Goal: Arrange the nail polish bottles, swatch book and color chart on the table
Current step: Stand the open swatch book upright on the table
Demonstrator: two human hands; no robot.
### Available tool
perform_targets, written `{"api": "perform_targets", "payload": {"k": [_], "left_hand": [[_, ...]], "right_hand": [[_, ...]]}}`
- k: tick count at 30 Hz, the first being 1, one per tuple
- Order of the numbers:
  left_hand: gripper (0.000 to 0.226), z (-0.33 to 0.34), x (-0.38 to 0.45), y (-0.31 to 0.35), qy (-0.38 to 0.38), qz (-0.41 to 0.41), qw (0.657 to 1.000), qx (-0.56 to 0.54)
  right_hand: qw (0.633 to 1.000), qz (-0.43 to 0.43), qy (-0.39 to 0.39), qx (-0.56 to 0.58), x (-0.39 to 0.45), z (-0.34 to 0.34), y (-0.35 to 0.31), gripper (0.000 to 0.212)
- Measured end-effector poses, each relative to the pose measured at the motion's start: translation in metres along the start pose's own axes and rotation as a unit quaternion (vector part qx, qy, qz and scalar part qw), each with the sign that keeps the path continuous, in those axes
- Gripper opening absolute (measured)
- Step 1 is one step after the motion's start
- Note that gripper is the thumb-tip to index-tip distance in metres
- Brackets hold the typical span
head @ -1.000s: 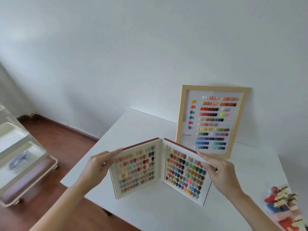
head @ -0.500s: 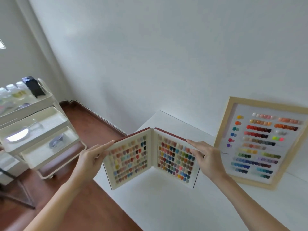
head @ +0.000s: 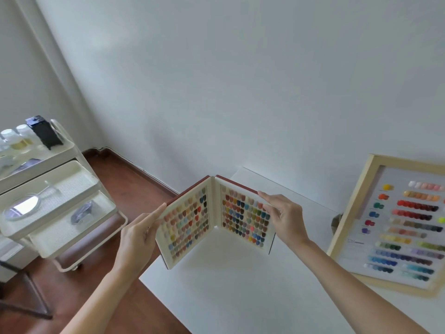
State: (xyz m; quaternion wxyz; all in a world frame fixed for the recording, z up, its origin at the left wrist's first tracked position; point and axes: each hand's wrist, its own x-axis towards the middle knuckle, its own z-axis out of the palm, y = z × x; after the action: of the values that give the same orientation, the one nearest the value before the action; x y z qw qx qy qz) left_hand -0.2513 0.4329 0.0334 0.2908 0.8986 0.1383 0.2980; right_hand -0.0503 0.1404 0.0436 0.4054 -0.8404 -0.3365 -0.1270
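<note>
The swatch book [head: 214, 220] stands open like a V at the left corner of the white table [head: 240, 292], its two pages covered in rows of coloured nail tips. My left hand [head: 139, 235] grips the outer edge of its left cover. My right hand [head: 281, 215] holds the outer edge of its right cover, fingers over the page. The framed color chart [head: 399, 227] leans against the wall at the right, partly cut off by the frame edge. No nail polish bottles are in view.
A cream three-tier cart [head: 55, 198] stands on the wooden floor to the left, with a hand mirror [head: 22, 207], a black box [head: 44, 132] and small jars on it. The table's left edge runs just under the book.
The view has swung left, so the chart slid to the right edge and the bottles left the frame. Both hands still hold the open swatch book, now nearer the table's left corner.
</note>
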Motion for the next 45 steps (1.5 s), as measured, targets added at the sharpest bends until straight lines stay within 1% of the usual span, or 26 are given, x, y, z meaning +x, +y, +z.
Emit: {"api": "perform_targets", "payload": {"k": [7, 11, 19, 23, 27, 30, 31, 34, 37, 42, 45], "left_hand": [[0.044, 0.007, 0.004, -0.003, 0.015, -0.005, 1.0, -0.002], [0.042, 0.007, 0.0, 0.0, 0.021, -0.008, 1.0, -0.021], [0.041, 0.009, -0.007, 0.003, 0.007, -0.005, 1.0, -0.024], [0.04, 0.012, -0.011, 0.009, 0.005, -0.013, 1.0, -0.001], [0.047, 0.015, -0.011, 0.016, 0.0, -0.039, 0.999, 0.038], [0.05, 0.017, -0.004, 0.03, 0.007, -0.075, 0.995, 0.06], [0.05, 0.019, 0.0, 0.037, 0.01, -0.075, 0.995, 0.066], [0.049, 0.027, 0.01, 0.068, 0.024, -0.026, 0.997, 0.062], [0.05, 0.048, 0.015, 0.113, 0.016, 0.041, 0.999, 0.021], [0.049, 0.105, 0.009, 0.196, -0.05, 0.121, 0.99, -0.051], [0.05, 0.144, -0.002, 0.236, -0.094, 0.149, 0.982, -0.07]], "right_hand": [[1.0, -0.017, 0.01, 0.001, 0.015, 0.019, 0.007, 0.039], [1.0, -0.023, 0.012, 0.003, 0.018, 0.023, 0.011, 0.038], [1.0, -0.025, -0.009, 0.005, 0.016, 0.019, 0.02, 0.039], [0.999, -0.021, -0.031, -0.002, 0.014, 0.012, 0.021, 0.039], [0.998, -0.016, -0.056, -0.012, 0.014, 0.0, 0.017, 0.043], [0.998, -0.022, -0.049, -0.015, 0.004, -0.018, 0.017, 0.045], [0.999, -0.023, -0.046, -0.017, -0.001, -0.026, 0.017, 0.046], [0.999, -0.021, -0.036, -0.027, -0.019, -0.055, 0.023, 0.048], [0.999, -0.005, -0.016, -0.031, -0.04, -0.091, 0.033, 0.048], [0.997, 0.034, 0.025, -0.057, -0.09, -0.163, 0.062, 0.045], [0.994, 0.065, 0.041, -0.08, -0.122, -0.204, 0.084, 0.044]]}}
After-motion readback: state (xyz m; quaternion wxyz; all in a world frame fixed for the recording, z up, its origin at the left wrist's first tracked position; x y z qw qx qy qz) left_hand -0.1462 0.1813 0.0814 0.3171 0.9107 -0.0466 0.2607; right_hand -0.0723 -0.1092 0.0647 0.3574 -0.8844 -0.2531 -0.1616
